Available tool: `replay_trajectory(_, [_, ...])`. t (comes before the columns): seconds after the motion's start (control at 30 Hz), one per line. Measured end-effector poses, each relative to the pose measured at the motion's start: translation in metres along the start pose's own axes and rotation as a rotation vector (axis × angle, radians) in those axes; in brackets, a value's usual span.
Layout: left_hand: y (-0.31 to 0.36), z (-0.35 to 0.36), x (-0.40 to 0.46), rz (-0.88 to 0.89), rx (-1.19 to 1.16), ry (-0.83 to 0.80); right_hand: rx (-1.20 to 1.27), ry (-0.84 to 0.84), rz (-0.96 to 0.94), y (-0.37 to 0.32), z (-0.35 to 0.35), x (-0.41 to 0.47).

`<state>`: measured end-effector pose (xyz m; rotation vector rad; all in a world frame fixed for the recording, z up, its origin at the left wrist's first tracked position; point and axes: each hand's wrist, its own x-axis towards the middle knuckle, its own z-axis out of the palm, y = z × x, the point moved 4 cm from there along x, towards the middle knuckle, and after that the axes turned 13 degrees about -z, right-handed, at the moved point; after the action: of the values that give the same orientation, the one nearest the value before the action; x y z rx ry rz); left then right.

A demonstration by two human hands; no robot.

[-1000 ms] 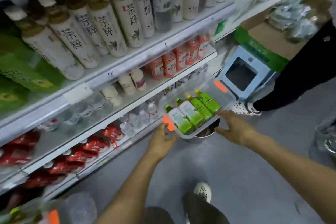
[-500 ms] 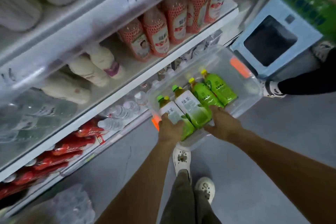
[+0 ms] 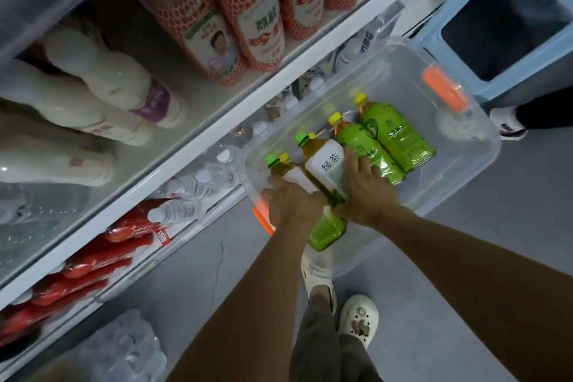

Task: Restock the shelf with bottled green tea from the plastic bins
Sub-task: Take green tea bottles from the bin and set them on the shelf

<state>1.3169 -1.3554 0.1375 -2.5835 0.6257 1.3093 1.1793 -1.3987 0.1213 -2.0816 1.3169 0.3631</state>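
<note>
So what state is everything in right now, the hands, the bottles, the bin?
Left hand: grips the nearest tea bottle.
Right hand: rests on the white-label bottle.
Two green bottles: lying untouched side by side.
Bin: lidless, on the floor by the shelf.

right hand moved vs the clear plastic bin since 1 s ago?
Yes. The right hand went from the clear plastic bin's near rim to inside, onto the green tea bottles.

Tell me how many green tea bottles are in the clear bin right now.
4, side by side in the clear bin: leftmost bottle under the left hand, white-label bottle under the right hand, then two green-wrapped bottles. More could be hidden beneath.
</note>
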Motion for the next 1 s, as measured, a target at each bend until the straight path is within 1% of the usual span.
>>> replay_trajectory(0.13, [0.008,0.0,0.008,-0.088,-0.068,-0.065,-0.098,0.036,0.064,0.007,-0.002,0.007])
replay_trajectory(0.2, [0.01,0.003,0.009,-0.112,-0.116,-0.05,-0.111,0.043,0.081,0.014,-0.001,0.012])
replay_trajectory(0.3, [0.011,0.006,0.011,-0.12,-0.144,-0.019,-0.069,0.074,0.057,0.021,-0.002,0.017])
replay_trajectory(0.37, [0.009,0.012,0.013,-0.144,-0.199,-0.032,0.025,0.06,0.04,0.029,-0.004,0.021])
replay_trajectory(0.43, [0.009,0.018,0.016,-0.17,-0.261,-0.036,0.19,0.039,0.068,0.041,-0.006,0.025])
replay_trajectory(0.57, [0.011,0.019,0.021,-0.168,-0.294,-0.05,0.492,0.079,0.227,0.06,-0.014,0.023])
replay_trajectory(0.67, [0.01,0.014,0.018,-0.119,-0.319,-0.063,0.609,0.073,0.278,0.057,-0.019,0.011])
replay_trajectory(0.83, [0.006,-0.001,0.0,-0.011,-0.409,-0.112,0.792,0.141,0.306,0.045,-0.042,-0.012])
replay_trajectory(0.93, [0.0,-0.021,-0.016,0.059,-0.493,-0.127,0.838,0.148,0.28,0.033,-0.064,-0.032])
replay_trajectory(1.0, [-0.01,-0.036,-0.031,0.073,-0.576,-0.138,0.883,0.143,0.266,0.025,-0.075,-0.047])
